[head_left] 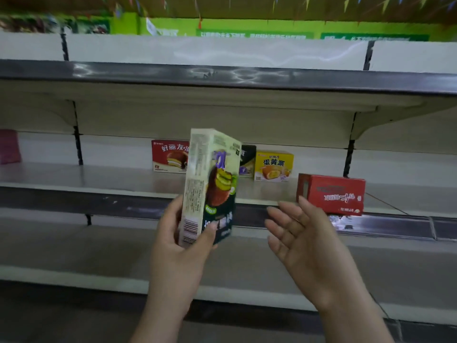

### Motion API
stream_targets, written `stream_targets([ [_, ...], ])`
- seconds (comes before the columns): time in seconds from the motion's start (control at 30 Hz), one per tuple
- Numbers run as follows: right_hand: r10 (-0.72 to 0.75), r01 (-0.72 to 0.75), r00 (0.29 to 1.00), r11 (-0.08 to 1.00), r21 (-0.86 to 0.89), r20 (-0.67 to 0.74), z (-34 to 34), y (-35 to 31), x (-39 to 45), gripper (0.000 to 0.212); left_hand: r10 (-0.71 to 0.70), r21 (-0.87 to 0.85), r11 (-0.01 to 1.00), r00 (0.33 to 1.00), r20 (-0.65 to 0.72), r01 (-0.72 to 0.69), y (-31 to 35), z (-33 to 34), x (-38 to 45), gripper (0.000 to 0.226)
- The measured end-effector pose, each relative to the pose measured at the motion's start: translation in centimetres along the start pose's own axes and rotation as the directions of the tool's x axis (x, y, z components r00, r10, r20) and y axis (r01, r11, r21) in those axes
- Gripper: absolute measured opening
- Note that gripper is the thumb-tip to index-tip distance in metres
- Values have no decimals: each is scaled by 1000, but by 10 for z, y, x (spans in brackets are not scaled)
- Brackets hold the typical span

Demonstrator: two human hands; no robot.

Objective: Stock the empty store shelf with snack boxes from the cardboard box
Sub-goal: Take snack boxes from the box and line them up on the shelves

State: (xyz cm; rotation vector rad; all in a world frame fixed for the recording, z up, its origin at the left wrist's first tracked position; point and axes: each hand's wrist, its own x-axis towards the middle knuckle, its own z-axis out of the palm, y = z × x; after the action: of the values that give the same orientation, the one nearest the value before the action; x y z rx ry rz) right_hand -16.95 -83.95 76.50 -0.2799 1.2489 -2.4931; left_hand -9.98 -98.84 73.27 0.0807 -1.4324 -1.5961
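Observation:
My left hand (178, 248) grips the lower end of a green and black snack box (210, 184), held upright on end in front of the middle shelf (111, 179). My right hand (304, 246) hovers open just right of the box, fingers straight, touching nothing. On the middle shelf stand a red snack box (169, 155), a black snack box (247, 160) partly hidden behind the held one, and a yellow snack box (274, 165). A red box (332, 194) lies upside down at the shelf's front edge, to the right. The cardboard box is out of view.
An upper shelf (222, 78) with a dark front strip runs above, and a lower shelf (74, 246) lies below. A dark pink object (9, 146) sits at the far left of the middle shelf. Black shelf uprights (78, 142) divide the bays.

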Motion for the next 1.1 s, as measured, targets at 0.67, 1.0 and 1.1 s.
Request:
stream_targets([
  [0.67,-390,390,919,921,22,61,18,32,-4,40,56,282,953,977,204,-113,28,-45,7,73],
  [1.0,-529,757,649,381,-531,546,34,-10,-25,46,391,660,246,696,602,-710,65,-34,3,90],
  [1.1,-361,818,569,164,-551,739,39,-6,-27,47,296,643,286,703,647,-711,59,-36,16,83],
])
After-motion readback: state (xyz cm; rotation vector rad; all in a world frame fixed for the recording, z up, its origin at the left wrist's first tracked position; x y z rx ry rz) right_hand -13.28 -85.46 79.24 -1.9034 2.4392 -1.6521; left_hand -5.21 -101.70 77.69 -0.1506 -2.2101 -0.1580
